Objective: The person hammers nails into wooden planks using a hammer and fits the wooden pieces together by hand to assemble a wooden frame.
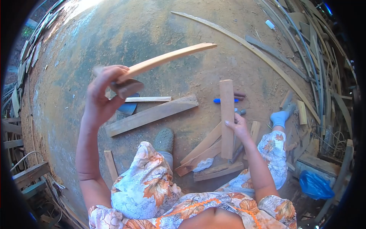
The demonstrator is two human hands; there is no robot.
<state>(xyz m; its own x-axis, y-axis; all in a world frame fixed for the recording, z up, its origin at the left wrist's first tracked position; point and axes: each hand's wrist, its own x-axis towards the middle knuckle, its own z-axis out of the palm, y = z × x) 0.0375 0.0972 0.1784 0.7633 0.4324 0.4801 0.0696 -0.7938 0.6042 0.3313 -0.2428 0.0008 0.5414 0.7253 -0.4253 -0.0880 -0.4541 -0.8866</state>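
My left hand (105,89) is raised at the left, its fingers closed round the near end of a long, pale wooden strip (171,56). A grey-brown, blunt-ended piece (129,87) shows at the same hand, below the strip; its kind is unclear. My right hand (240,128) grips the side of a flat wooden board (227,118), thumb on its face, held nearly upright in view. Behind that board, a blue pen-like object (217,100) lies partly hidden. Between the hands, a wider plank (152,115) rests on the ground.
A thin wooden strip (139,99) and a blue flat piece (127,108) lie by the plank. Several offcuts and a crumpled clear plastic piece (203,164) are near my legs. A long curved slat (248,45) crosses the far right. Wood piles (324,57) line the edges; a blue bag (316,185) sits lower right.
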